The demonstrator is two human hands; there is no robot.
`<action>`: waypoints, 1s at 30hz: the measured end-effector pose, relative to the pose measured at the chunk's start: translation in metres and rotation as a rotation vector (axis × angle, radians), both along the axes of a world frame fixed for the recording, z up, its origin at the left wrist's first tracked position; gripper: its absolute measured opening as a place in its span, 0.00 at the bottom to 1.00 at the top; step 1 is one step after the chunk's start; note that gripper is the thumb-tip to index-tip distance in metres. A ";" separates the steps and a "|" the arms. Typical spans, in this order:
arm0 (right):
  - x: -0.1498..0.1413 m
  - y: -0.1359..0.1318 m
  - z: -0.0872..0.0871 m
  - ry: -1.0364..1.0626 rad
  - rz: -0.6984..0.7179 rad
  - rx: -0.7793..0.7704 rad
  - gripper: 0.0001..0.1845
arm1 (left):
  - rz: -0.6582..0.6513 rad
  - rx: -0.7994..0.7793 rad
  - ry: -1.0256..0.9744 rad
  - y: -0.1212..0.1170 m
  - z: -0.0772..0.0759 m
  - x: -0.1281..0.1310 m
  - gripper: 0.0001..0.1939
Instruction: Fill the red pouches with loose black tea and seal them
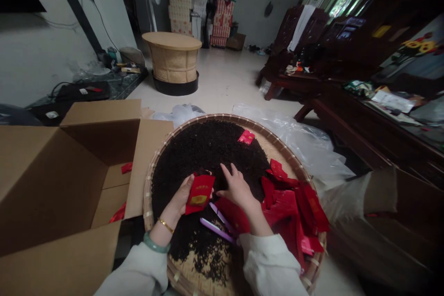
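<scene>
My left hand (182, 195) grips a red pouch (200, 194) with gold print, held upright over the basket. My right hand (237, 188) is just to its right, fingers spread above dark dried leaves (194, 148) that look like tea; I see nothing in it. The leaves cover much of a round woven bamboo tray (277, 141). Below my hands lies a purple two-armed tool (218, 230), like a hair straightener, its arms apart. Many red pouches (286, 203) are heaped on the tray's right side. A single small red packet (246, 137) rests on the leaves near the far rim.
An open cardboard box (114, 148) stands left of the tray, with a few red packets inside. Clear plastic sheeting (294, 136) lies beyond the tray. Another box (388, 199) is at the right. Farther off are a round wicker stand (173, 58) and dark wooden furniture (347, 111).
</scene>
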State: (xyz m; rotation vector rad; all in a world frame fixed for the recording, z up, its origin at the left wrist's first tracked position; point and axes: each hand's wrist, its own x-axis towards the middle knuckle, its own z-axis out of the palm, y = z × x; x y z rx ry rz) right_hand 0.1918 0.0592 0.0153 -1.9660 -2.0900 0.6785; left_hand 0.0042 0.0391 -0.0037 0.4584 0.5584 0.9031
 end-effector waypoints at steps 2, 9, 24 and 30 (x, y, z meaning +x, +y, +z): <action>-0.005 0.002 -0.007 -0.041 -0.018 0.071 0.47 | 0.033 -0.024 0.018 0.000 -0.003 -0.001 0.36; -0.011 0.013 -0.018 0.173 -0.002 0.321 0.25 | 0.060 -0.032 0.043 0.000 0.001 0.000 0.35; 0.009 0.019 -0.011 1.703 -0.475 -0.168 0.15 | 0.022 -0.025 0.042 0.002 -0.002 0.000 0.36; 0.003 0.016 0.003 1.803 -0.417 -0.234 0.18 | 0.002 -0.010 0.026 0.001 -0.001 0.000 0.34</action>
